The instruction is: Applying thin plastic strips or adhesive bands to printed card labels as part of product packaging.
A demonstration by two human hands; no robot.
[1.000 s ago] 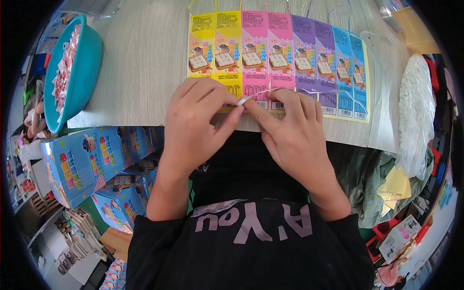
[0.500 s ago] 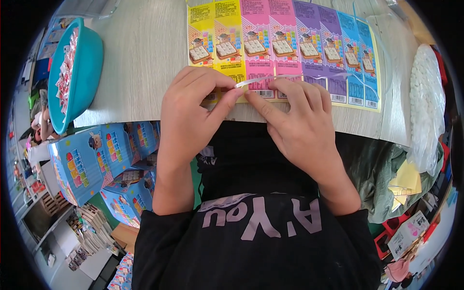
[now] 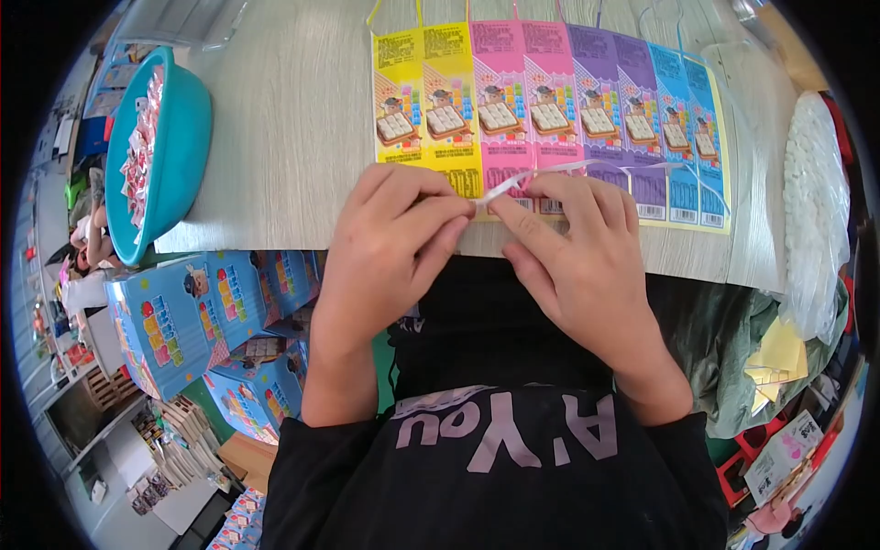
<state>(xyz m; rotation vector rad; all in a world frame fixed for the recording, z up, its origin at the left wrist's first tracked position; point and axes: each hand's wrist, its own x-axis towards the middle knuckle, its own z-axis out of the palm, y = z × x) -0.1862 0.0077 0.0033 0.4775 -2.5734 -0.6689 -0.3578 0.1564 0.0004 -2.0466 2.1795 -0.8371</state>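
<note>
My left hand (image 3: 394,243) is closed in a pinch, thumb and forefinger meeting on the end of a narrow whitish strip (image 3: 564,168). Beside it my right hand (image 3: 577,247) has its forefinger stretched to the strip near the pinch. Its thumb stands apart below, and its other fingers are loosely bent over the sheet's near edge. From the pinch the strip runs rightward past my right fingers. Under and beyond both hands lies a sheet of printed labels (image 3: 500,69), with yellow, pink, purple and blue columns. My hands cover part of its near edge.
On the left of the pale table (image 3: 284,119) stands a turquoise basin (image 3: 188,151) of small wrapped packets (image 3: 139,156). Blue printed boxes (image 3: 174,316) are stacked below the table edge. A clear bag of white pieces (image 3: 811,192) is at the right.
The whole view has shifted slightly down and right. My fingertips and the strip's end have come a little nearer to me against the sheet; my left hand keeps its pinch.
</note>
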